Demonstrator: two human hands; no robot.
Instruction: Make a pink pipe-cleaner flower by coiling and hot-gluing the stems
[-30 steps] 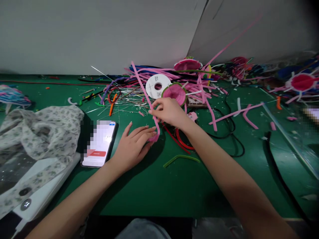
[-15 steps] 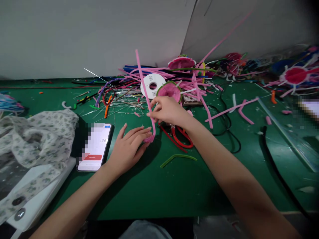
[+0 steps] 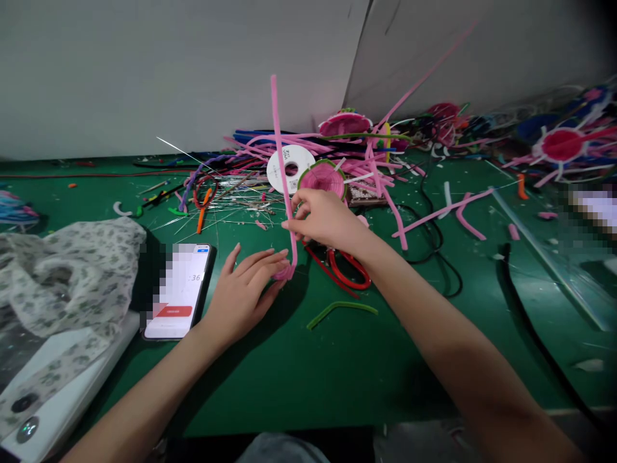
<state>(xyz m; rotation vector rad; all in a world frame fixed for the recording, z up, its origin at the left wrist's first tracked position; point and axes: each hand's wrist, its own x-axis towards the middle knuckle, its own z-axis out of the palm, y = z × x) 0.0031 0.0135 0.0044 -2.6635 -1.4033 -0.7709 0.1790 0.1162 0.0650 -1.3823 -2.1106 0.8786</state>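
My left hand [image 3: 248,283] grips a small pink coil between thumb and fingers, just above the green table. A long pink pipe cleaner [image 3: 278,132] rises from that coil, nearly upright, its free end up against the grey wall. My right hand [image 3: 321,220] pinches this strip between thumb and fingertips, a little above the coil. The coil is mostly hidden behind the left fingers. Red-handled scissors [image 3: 354,273] lie beneath my right wrist, partly covered. A bent green pipe cleaner [image 3: 342,306] rests on the table in front of my hands.
A phone [image 3: 177,292] lies left of my left hand, beside a floral cloth [image 3: 72,276]. Behind are a white disc [image 3: 279,172], a pink-and-green woven round [image 3: 324,179] and many pipe cleaners. Black cord [image 3: 450,289] and a clear strip [image 3: 544,254] lie to the right.
The pink strip's free end has swung slightly right and stands more upright. Both hands keep their hold. The whole view has shifted a little.
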